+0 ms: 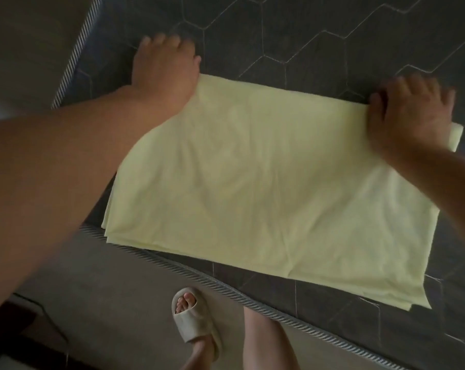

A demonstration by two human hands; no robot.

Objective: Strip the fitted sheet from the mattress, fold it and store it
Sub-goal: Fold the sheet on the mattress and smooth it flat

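The fitted sheet (266,182) – pale yellow, folded into a flat rectangle of several layers – lay on the bare dark mattress (306,36), w/ its near left corner reaching the corded piping (226,287) along the mattress edge. Both arms were stretched out over it. The left forearm crossed the sheet's left side on a diagonal. The left hand (164,65) lay palm-down at the far left corner, fingers straight and slightly spread, pointing away, tips past the cloth and onto the mattress – flat, gripping nothing. The right arm came in from the right edge of view. The right hand (410,116) sat at the far right corner w/ fingers curled over the sheet's far edge and the thumb on top of the cloth, so it looked clamped on that corner, though motion blur softened the fingertips. Below, on the grey floor (106,303), a foot in a beige open-toe slipper (191,324) stood beside the mattress. A bare leg (268,348) showed just right of it.
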